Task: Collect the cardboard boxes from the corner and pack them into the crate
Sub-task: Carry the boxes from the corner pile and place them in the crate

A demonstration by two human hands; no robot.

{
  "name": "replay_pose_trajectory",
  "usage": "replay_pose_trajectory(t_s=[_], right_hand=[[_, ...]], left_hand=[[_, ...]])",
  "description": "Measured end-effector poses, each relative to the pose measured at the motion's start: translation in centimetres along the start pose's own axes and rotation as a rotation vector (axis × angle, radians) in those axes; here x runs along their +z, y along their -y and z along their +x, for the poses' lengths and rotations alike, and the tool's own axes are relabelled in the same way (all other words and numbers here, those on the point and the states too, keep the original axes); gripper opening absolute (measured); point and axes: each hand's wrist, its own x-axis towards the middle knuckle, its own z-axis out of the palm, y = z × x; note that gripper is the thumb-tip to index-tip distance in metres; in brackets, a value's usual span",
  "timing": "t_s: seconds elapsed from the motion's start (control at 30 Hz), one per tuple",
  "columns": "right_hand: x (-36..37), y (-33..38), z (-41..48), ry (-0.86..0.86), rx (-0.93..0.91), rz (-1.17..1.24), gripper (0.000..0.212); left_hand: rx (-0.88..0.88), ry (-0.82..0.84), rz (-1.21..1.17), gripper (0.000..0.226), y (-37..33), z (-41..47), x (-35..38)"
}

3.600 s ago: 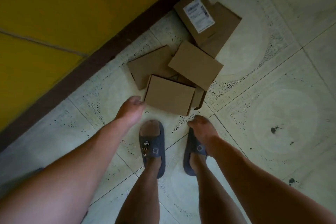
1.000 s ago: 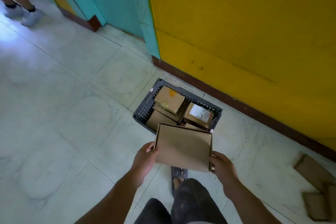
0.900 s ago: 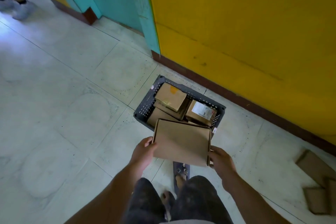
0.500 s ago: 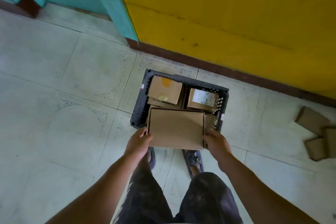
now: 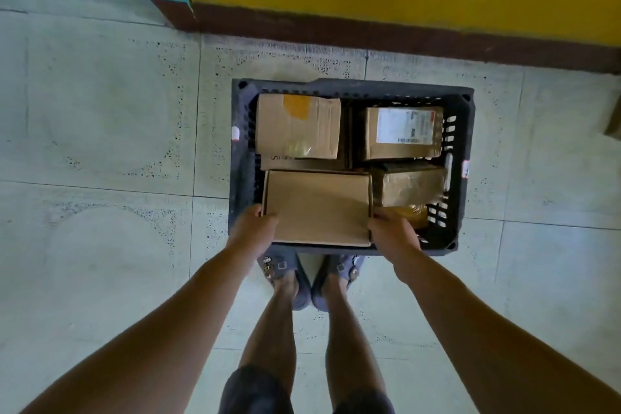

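A plain flat cardboard box (image 5: 317,207) lies level in the near left part of the dark plastic crate (image 5: 240,178). My left hand (image 5: 253,232) grips its left edge and my right hand (image 5: 391,233) grips its right edge. Behind it in the crate sit a box with a yellow patch (image 5: 297,124) and a box with a white shipping label (image 5: 401,133). A tape-wrapped box (image 5: 410,185) fills the near right part. Whether the held box rests on anything below is hidden.
The crate stands on pale floor tiles close to a yellow wall with a brown skirting (image 5: 403,37). My two feet in dark sandals (image 5: 302,282) stand right at the crate's near rim. A corner of another cardboard box (image 5: 613,123) shows at the right edge.
I carried the box from the floor pile to the crate and stepped up to it. Over the last half second the box went down from above the near rim into the crate.
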Motion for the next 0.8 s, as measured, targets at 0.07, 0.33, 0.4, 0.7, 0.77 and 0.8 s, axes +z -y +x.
replay_pose_trajectory(t_s=[0.07, 0.33, 0.4, 0.7, 0.77, 0.8], right_hand=[[1.1, -0.3, 3.0, 0.024, -0.002, 0.03, 0.027], [4.9, -2.9, 11.9, 0.048, 0.046, -0.018, 0.024], [5.7, -3.2, 13.1, 0.059, 0.053, -0.013, 0.02], [7.0, -3.4, 14.3, 0.102, 0.012, -0.021, 0.028], [6.2, -3.1, 13.2, 0.071, -0.006, -0.037, 0.025], [5.7, -2.8, 12.4, 0.066, -0.016, -0.06, 0.024]], left_hand=[[-0.004, -0.001, -0.004, 0.043, 0.0, 3.2, 0.8], [-0.041, -0.004, 0.113, 0.041, 1.7, 12.2, 4.2], [-0.043, -0.008, 0.172, 0.032, 2.2, 13.1, 4.8], [-0.104, -0.018, 0.194, 0.036, 2.7, 13.1, 5.4], [-0.085, -0.039, 0.178, 0.037, 2.1, 11.9, 5.1], [-0.068, -0.05, 0.166, 0.033, 1.6, 11.1, 4.9]])
